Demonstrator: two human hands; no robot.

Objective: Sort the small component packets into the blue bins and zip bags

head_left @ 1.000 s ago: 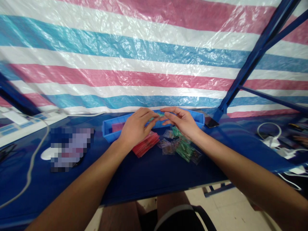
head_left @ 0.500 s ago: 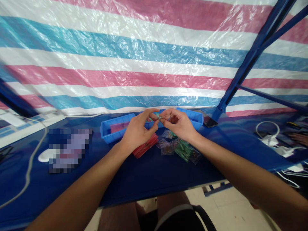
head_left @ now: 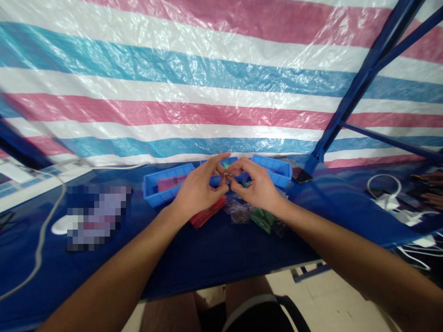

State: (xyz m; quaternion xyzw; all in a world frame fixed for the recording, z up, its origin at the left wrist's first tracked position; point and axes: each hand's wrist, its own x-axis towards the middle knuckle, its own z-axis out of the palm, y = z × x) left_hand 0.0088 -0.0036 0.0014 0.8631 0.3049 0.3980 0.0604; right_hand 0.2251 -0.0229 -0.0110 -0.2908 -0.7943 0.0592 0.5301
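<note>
While raised over the counter [head_left: 214, 263], pinching a small shiny piece [head_left: 227, 175] with both the left hand [head_left: 197, 191] and the right hand [head_left: 259, 184], with fingertips close together around it. Holding each grip narrow on the piece, with thumb opposed to finger; on the left, also extending one finger toward the far side. Too small and blurred to name more closely, but placed in the middle of the scene, in front of the blue bins. On the near side of the left hand, see a stack of red packets [head_left: 208, 213]; near the right hand, clear packets [head_left: 239, 213] and, just to the right, green packets [head_left: 262, 220]. Toward the far side, find a left blue bin [head_left: 152, 192] with something red inside, and a right blue bin [head_left: 282, 173]; between, a middle blue bin, partly hidden by the hands. Farther right, note a dark flat thing [head_left: 303, 175]. At the left, see a white cable [head_left: 39, 246] and a pixelated purple thing [head_left: 104, 214]. At the far right, see another person's hand [head_left: 433, 200]. Behind everything, a striped sheet [head_left: 221, 103].
</note>
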